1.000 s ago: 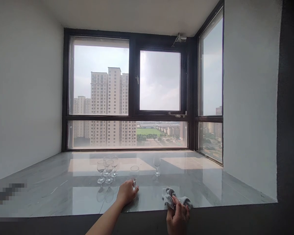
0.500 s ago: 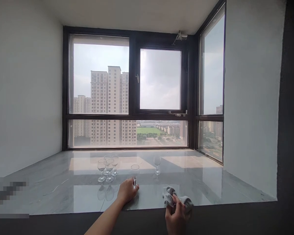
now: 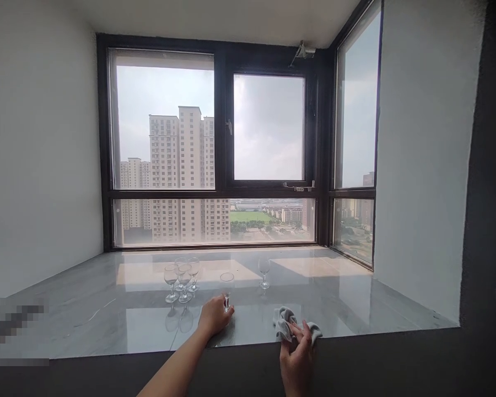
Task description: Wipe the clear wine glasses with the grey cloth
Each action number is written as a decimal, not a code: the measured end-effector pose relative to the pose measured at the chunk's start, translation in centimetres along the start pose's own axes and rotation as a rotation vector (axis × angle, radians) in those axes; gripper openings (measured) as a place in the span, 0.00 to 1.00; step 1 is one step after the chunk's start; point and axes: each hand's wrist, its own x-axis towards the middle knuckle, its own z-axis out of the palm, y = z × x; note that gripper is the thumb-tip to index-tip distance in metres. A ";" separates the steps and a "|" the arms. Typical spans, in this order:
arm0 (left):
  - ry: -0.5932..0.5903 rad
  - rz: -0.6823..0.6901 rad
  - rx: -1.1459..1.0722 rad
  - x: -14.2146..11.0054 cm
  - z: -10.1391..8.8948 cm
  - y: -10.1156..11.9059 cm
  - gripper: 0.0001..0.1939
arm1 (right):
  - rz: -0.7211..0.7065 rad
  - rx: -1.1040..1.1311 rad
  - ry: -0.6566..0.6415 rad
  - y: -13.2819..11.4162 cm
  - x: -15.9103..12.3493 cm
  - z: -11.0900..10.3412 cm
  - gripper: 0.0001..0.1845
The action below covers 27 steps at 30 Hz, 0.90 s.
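Glass goblet [image 3: 227,284], empty, stem gripped by left hand [image 3: 214,318].

left hand [image 3: 214,318] grips wine glass [image 3: 227,288] | right hand [image 3: 298,358] holds cloth [image 3: 284,322]

Both your arms come in bare from the bottom edge of the head view: no sleeve or cuff shows on either forearm as far as the frame reaches. Your left hand [image 3: 214,318] is bare too, with no glove, and nothing shows at its wrist, neither watch nor band. Your right hand [image 3: 298,361] is likewise ungloved, with its back turned to the camera and its fingers [image 3: 303,332] uncovered; no ring can be made out on them, though they are small in the frame. Only a short stretch of your right wrist shows. Your left forearm shows for a longer stretch.
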 end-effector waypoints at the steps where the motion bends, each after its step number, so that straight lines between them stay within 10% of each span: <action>1: 0.000 0.001 0.000 0.0 0.0 0.0 0.14 | 0.012 0.020 -0.004 -0.2 0.1 -0.1 0.35; 16: -0.026 0.010 0.014 -0.1 -0.2 0.1 0.14 | 0.132 -0.100 -0.049 -2.5 0.5 -1.1 0.59; 27: 0.003 0.044 -0.013 0.1 0.3 -0.3 0.15 | 0.023 -0.231 0.102 -1.6 2.0 -1.9 0.41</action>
